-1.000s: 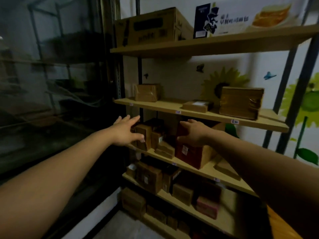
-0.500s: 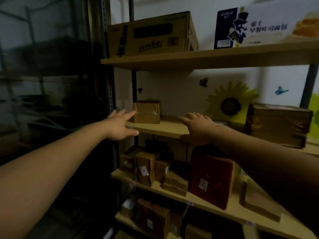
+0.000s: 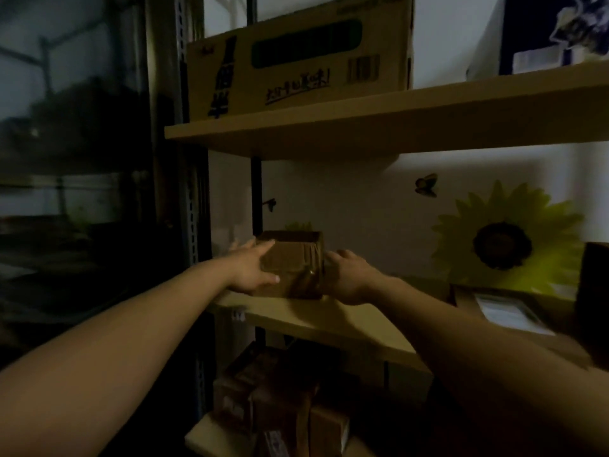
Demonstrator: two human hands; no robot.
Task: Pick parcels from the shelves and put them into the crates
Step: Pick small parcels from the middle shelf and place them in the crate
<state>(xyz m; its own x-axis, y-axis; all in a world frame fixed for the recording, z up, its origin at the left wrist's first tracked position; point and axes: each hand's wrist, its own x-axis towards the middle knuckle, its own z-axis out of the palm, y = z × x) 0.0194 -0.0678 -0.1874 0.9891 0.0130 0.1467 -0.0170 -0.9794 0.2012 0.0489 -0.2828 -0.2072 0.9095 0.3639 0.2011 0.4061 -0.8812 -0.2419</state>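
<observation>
While you faced the shelving unit [image 3: 362, 127], its tan boards ran from the dark upright post at the left edge toward the right edge of the view. Largest of the goods was the printed carton [image 3: 296, 64], which stood on the top shelf at its left end, its front face flush with the board's front edge. Behind the middle shelf [image 3: 329, 319], the wall carried a sunflower decal [image 3: 504, 239] and a small butterfly decal [image 3: 426, 185]. At the right end of that middle shelf lay a flat parcel with a white label [image 3: 504, 311], partly hidden by your right forearm. On the lower shelf, near its left end, stood a cluster of brown parcels [image 3: 283, 407], too dim to count.

The task's thing, a small taped cardboard parcel [image 3: 293, 262], sat on the middle shelf near its left end, close to the front edge; whether its base rested on the board or was just clear of it could not be told. Your left hand [image 3: 252, 268] pressed against the parcel's left side, thumb laid across its front face. Your right hand [image 3: 347, 275] cupped its right side, fingers hidden behind the box. Both hands thus clasped the parcel between them.
</observation>
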